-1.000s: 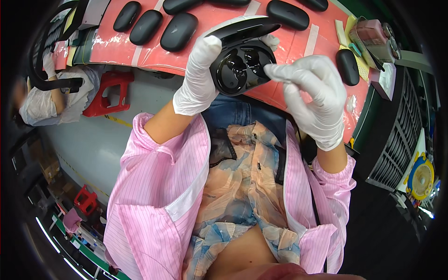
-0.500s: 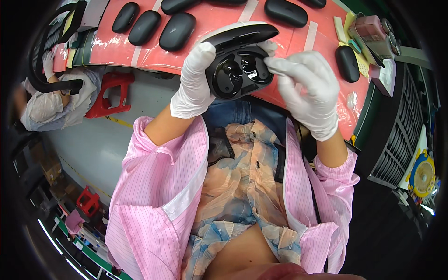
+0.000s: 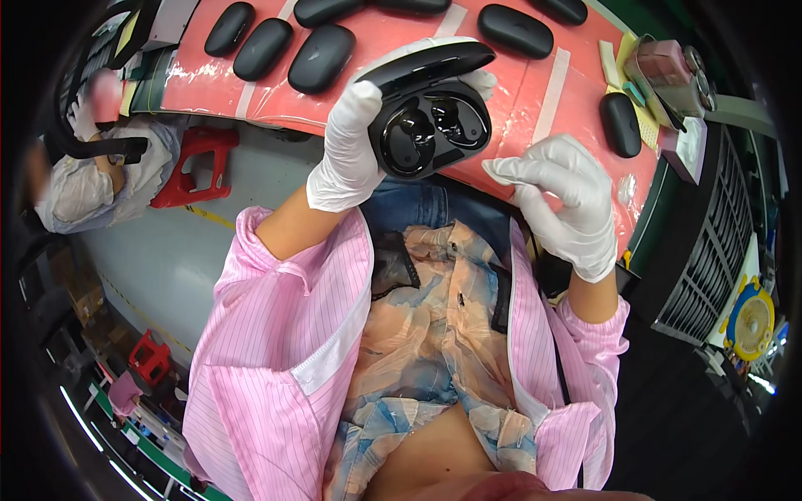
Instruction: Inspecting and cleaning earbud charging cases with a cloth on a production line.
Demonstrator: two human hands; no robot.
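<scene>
Left hand (image 3: 351, 146) clasps open black earbud case (image 3: 428, 125) by its base; right hand (image 3: 561, 200) loosely curled, empty, just beside. Case likely light, rigid, glossy-slick; hinge delicate, so hold the body.

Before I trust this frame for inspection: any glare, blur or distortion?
Head view: fisheye bends the red mat toward a dark rim; glare glints on the open black case in the left hand; right hand sharp; edges dim, soft.
</scene>
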